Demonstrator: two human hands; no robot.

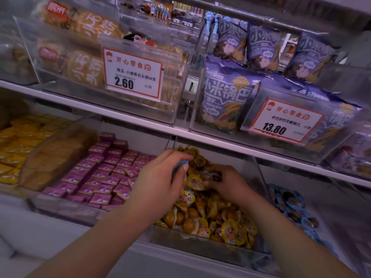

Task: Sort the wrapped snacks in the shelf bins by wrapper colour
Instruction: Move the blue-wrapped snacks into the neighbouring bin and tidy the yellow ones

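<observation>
While both hands over yellow snack bin (200, 240), L hand (160, 181) grips blue-wrapped snack (179, 165); R hand (226, 182) pinches yellow-wrapped snack (213, 176).

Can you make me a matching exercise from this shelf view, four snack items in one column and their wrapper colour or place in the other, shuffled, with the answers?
Column one:
1. square packets
2. round snacks under the hands
3. round snacks in the far right bin
4. large bags on the upper shelf

Column two:
A. blue-rimmed wrappers
B. purple, behind the 13.80 price tag
C. yellow-rimmed wrappers
D. magenta, lower shelf left of the left hand

Pairs: 1-D, 2-C, 3-A, 4-B
</observation>
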